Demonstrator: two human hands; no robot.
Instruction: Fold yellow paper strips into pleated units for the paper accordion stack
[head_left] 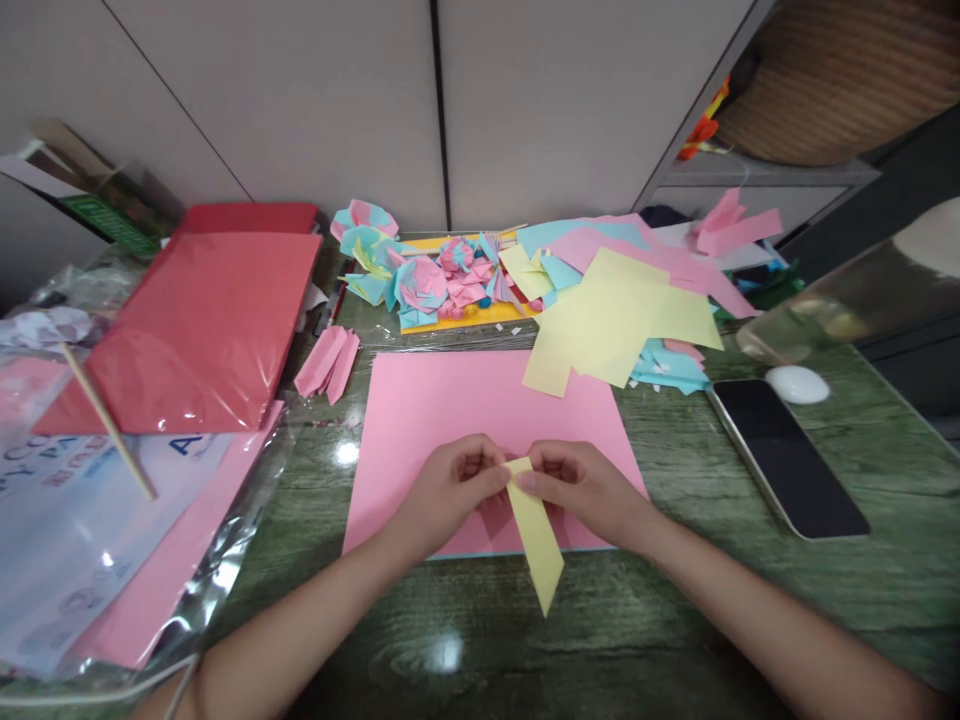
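Note:
Both my hands pinch the top end of a narrow yellow paper strip [538, 537] that hangs down to a pointed tip. My left hand [450, 490] grips it from the left with curled fingers. My right hand [581, 487] grips it from the right, thumb on the paper. They hover over a pink paper sheet [435, 410] lying flat on the green table [675, 600].
Yellow, pink and blue paper pieces [615, 310] and folded paper flowers [435, 275] lie behind the sheet. A black phone [787, 455] and a white egg-shaped object [797, 384] lie to the right. On the left are a red paper pack [202, 320], folded pink strips [328, 363], a wooden stick [105, 420] and plastic sleeves.

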